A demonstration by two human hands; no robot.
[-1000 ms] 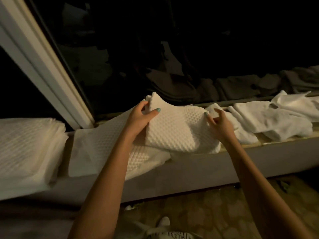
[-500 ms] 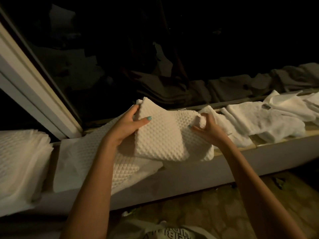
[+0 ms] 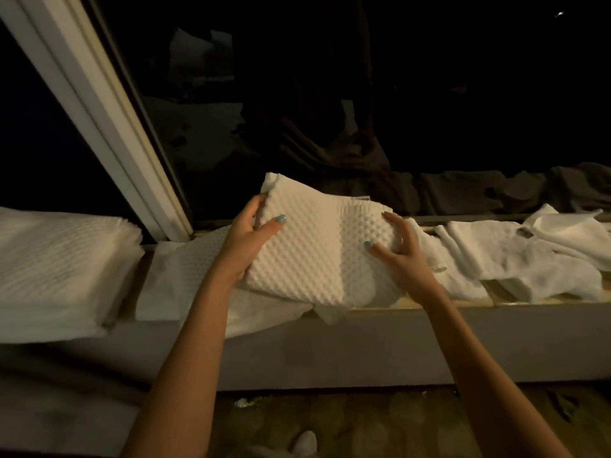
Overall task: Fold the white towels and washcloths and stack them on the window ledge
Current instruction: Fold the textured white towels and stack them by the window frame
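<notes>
Folded waffle towel [image 3: 317, 256] gripped both sides, left hand [image 3: 246, 241] & right hand [image 3: 401, 256], over window ledge [image 3: 429, 338]; washcloths [image 3: 529, 259] right, folded stack [image 3: 59, 266] left.

You're looking at a white window frame [image 3: 109, 127] slanting from top left down toward centre, w/ dark glass [image 3: 330, 94] filling the far side and giving faint reflections. Near you, patterned flooring [image 3: 363, 424] is running along the bottom, dim and brownish. A small pale scrap [image 3: 243, 402] is lying on it near the wall base, and sth white [image 3: 305, 441] is poking in at the bottom edge; can't tell what.
</notes>
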